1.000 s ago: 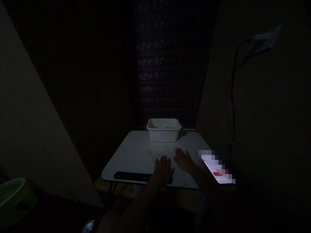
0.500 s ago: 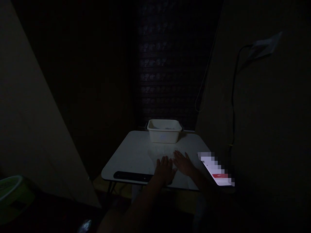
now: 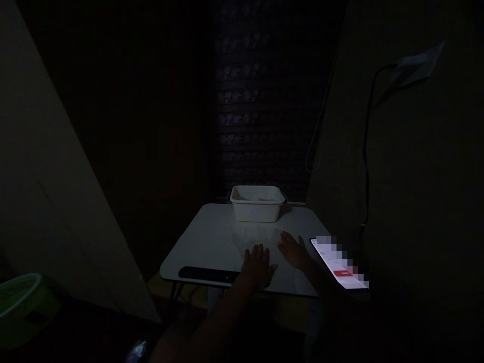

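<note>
My left hand (image 3: 258,267) is over the near part of a small white table (image 3: 200,242), palm down with its fingers spread. To the right and slightly farther away, my right hand (image 3: 293,250) is also palm down, fingers stretched forward. Neither hand holds anything that I can see. A faint pale patch (image 3: 244,241) shows on the tabletop just beyond my left hand; in this dim light I cannot tell whether it is a clear sheet or a reflection. Beyond both hands stands a white plastic tub (image 3: 257,212) with handles at its sides; its contents are too dark to make out.
A lit phone or tablet (image 3: 336,264) lies by the table's right edge. A dark slot (image 3: 206,274) runs along the near left edge. A green basket (image 3: 28,307) is on the floor at left. A cable (image 3: 365,151) hangs from a wall socket (image 3: 414,68) at right.
My right hand has moved a little to the right, widening the gap between my hands. My left hand stays in nearly the same place. The view has shifted slightly.
</note>
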{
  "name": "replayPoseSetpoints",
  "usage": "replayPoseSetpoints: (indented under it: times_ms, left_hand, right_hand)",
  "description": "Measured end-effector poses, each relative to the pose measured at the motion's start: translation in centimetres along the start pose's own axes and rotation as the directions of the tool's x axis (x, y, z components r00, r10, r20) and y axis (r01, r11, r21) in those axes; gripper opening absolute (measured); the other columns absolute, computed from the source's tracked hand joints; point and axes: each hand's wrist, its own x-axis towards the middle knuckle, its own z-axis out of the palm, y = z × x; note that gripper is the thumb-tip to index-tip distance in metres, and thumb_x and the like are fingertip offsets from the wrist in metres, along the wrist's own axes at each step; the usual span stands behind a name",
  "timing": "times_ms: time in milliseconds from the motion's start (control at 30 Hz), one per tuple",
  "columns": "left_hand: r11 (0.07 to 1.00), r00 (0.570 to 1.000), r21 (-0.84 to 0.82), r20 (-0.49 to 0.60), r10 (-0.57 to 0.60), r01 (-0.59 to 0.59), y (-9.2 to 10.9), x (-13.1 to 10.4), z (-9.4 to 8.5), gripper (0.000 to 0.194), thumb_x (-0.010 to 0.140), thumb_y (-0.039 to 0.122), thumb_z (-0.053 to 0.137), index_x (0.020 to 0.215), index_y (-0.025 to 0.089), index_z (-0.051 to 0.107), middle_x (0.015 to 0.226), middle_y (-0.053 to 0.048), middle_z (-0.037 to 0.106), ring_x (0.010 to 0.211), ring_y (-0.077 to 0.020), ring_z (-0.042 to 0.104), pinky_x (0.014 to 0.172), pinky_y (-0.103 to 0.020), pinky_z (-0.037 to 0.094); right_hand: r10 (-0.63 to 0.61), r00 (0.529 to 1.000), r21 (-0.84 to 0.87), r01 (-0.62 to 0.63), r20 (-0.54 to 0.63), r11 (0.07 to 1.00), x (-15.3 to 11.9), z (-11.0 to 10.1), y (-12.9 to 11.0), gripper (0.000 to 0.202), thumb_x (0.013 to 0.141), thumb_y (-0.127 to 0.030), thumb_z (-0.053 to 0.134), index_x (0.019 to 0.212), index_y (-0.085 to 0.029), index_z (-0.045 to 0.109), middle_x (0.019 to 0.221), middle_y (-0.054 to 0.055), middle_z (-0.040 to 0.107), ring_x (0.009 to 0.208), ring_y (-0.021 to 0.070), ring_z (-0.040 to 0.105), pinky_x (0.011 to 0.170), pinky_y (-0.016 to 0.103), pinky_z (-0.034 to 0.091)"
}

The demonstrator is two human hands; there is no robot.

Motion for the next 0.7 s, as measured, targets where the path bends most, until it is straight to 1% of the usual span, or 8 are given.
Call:
replayPoseSetpoints:
  times_ms: [100, 200, 333, 433, 600, 667, 700]
  left_hand:
    - [0.999, 0.998, 0.015, -0.021, -0.051, 0.051, -0.4, 0.2, -0.2, 0.055, 0.074, 0.044, 0.007, 0.115, 0.011, 0.021, 0.121, -0.013, 0.023, 0.109, -0.0246, 0.017, 0.083, -0.044, 0.016]
    - [0.995, 0.995, 0.027, 0.013, -0.101, 0.101, -0.6, 0.3, -0.3, 0.054, 0.073, 0.043, 0.012, 0.114, 0.008, 0.023, 0.119, -0.015, 0.025, 0.108, -0.0256, 0.019, 0.082, -0.044, 0.019]
    - [0.993, 0.993, 0.034, 0.030, -0.113, 0.112, -0.4, 0.1, -0.4, 0.053, 0.073, 0.041, 0.015, 0.113, 0.007, 0.024, 0.119, -0.016, 0.024, 0.108, -0.0265, 0.018, 0.082, -0.044, 0.020]
    - [0.994, 0.993, 0.030, 0.041, -0.107, 0.106, -0.3, -0.1, -0.5, 0.053, 0.073, 0.040, 0.014, 0.113, 0.008, 0.024, 0.120, -0.016, 0.024, 0.108, -0.0264, 0.017, 0.082, -0.044, 0.019]
    - [0.993, 0.991, 0.029, 0.058, -0.118, 0.116, -0.2, -0.2, -0.5, 0.053, 0.073, 0.041, 0.012, 0.114, 0.008, 0.023, 0.120, -0.015, 0.023, 0.108, -0.0269, 0.017, 0.082, -0.045, 0.019]
    - [0.993, 0.993, 0.028, 0.038, -0.116, 0.115, -0.2, -0.1, -0.5, 0.054, 0.073, 0.041, 0.011, 0.114, 0.008, 0.023, 0.120, -0.015, 0.024, 0.108, -0.0265, 0.017, 0.082, -0.045, 0.018]
    - [0.993, 0.993, 0.031, 0.029, -0.117, 0.116, -0.2, -0.1, -0.4, 0.054, 0.073, 0.041, 0.011, 0.114, 0.008, 0.023, 0.120, -0.015, 0.024, 0.108, -0.0263, 0.017, 0.083, -0.045, 0.018]
  right_hand:
    - [-0.021, 1.000, 0.002, 0.021, -0.006, 1.000, 0.0, -0.4, -0.6, 0.045, 0.076, -0.036, 0.013, 0.111, -0.014, 0.030, 0.118, 0.009, 0.028, 0.108, 0.0167, 0.020, 0.084, 0.045, 0.014]
    - [-0.087, 0.996, 0.021, 0.087, 0.004, 0.996, -0.1, -0.9, -1.8, 0.045, 0.076, -0.036, 0.011, 0.112, -0.015, 0.030, 0.118, 0.007, 0.029, 0.108, 0.0152, 0.021, 0.084, 0.044, 0.014]
    - [-0.133, 0.991, 0.049, 0.132, 0.019, 0.990, 0.1, -1.2, -3.2, 0.045, 0.077, -0.036, 0.010, 0.112, -0.015, 0.029, 0.118, 0.007, 0.029, 0.108, 0.0148, 0.021, 0.084, 0.044, 0.016]
    - [-0.112, 0.993, 0.049, 0.111, 0.030, 0.993, 0.4, -0.9, -3.5, 0.044, 0.077, -0.036, 0.010, 0.111, -0.016, 0.030, 0.118, 0.008, 0.029, 0.108, 0.0155, 0.022, 0.084, 0.045, 0.015]
    - [0.007, 0.999, 0.036, -0.008, 0.032, 0.999, 1.2, -0.1, -3.1, 0.046, 0.077, -0.037, 0.011, 0.111, -0.014, 0.030, 0.118, 0.010, 0.029, 0.108, 0.0174, 0.022, 0.083, 0.047, 0.014]
    - [0.019, 0.999, 0.038, -0.020, 0.026, 0.999, 1.4, 0.0, -3.0, 0.045, 0.077, -0.036, 0.010, 0.111, -0.014, 0.030, 0.119, 0.009, 0.028, 0.108, 0.0171, 0.021, 0.082, 0.047, 0.014]
    - [0.005, 1.000, 0.041, -0.006, 0.022, 0.999, 1.4, -0.1, -3.0, 0.044, 0.077, -0.035, 0.010, 0.111, -0.015, 0.030, 0.119, 0.009, 0.028, 0.108, 0.0167, 0.021, 0.082, 0.048, 0.014]
